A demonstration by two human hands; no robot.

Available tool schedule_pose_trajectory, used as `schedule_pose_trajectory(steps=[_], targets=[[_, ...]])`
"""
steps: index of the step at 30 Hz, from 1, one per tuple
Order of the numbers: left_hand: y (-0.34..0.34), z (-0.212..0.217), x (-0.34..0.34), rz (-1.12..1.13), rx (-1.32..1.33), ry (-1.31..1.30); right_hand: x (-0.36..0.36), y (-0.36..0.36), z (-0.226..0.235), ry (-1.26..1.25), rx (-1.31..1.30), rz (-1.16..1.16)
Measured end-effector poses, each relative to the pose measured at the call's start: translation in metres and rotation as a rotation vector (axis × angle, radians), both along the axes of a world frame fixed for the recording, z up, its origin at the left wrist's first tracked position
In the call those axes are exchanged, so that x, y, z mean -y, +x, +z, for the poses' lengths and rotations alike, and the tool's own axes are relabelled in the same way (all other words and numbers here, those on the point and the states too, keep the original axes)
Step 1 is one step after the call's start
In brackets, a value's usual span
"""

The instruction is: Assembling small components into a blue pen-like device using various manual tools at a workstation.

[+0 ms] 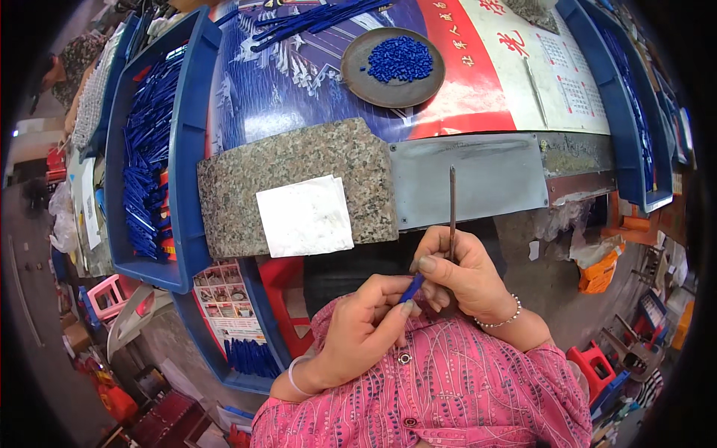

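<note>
Ahead of the hands, a dish holds blue pellets.

Worktable, topped by a glossy blue, red and white printed sheet, bearing one round dark-brown dish of small blue pellets. Behind-left of dish: bundle of long blue sticks; right: thin grey rod. Front-left: speckled granite slab under white paper; front-right: flat grey metal plate.

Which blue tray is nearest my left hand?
The lowest blue tray, with blue sticks bunched at its near end; the upper-left tray and the right-hand tray both lie farther from your left hand.
</note>
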State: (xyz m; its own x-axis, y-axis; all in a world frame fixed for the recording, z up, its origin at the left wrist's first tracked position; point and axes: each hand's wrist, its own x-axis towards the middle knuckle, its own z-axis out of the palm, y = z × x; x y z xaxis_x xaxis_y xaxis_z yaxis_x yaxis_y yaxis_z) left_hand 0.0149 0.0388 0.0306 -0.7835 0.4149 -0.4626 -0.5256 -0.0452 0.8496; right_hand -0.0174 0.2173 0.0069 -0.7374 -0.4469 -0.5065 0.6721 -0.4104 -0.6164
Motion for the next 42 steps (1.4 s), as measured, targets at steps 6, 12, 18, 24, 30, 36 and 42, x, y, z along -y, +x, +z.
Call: schedule_pose_trajectory(steps=[6, 12, 18, 24, 30, 36, 42], targets=[[0.002, 0.003, -0.001, -0.016, -0.340, -0.325, 0.003, 0.002, -0.002, -0.033, -0.045, -0.019], [0.003, -0.001, -0.001, 0.060, -0.562, -0.414, 0.007, 0.003, -0.001, -0.034, -0.085, -0.028], [0.004, 0.000, 0.002, 0.070, -0.566, -0.419, 0.010, 0.003, -0.002, -0.034, -0.092, -0.037], [-0.001, 0.008, 0.004, 0.049, -0.379, -0.346, 0.013, 0.001, -0.001, 0.003, -0.041, -0.034], [0.002, -0.003, 0.011, 0.024, -0.100, -0.146, 0.015, 0.000, -0.001, 0.039, -0.013, -0.018], [-0.004, 0.001, 0.008, 0.075, 0.073, 0.041, 0.015, -0.001, -0.003, 0.036, -0.016, -0.024], [-0.006, 0.001, 0.009, 0.074, 0.159, 0.100, 0.010, -0.003, -0.004, 0.046, -0.013, 0.036]])
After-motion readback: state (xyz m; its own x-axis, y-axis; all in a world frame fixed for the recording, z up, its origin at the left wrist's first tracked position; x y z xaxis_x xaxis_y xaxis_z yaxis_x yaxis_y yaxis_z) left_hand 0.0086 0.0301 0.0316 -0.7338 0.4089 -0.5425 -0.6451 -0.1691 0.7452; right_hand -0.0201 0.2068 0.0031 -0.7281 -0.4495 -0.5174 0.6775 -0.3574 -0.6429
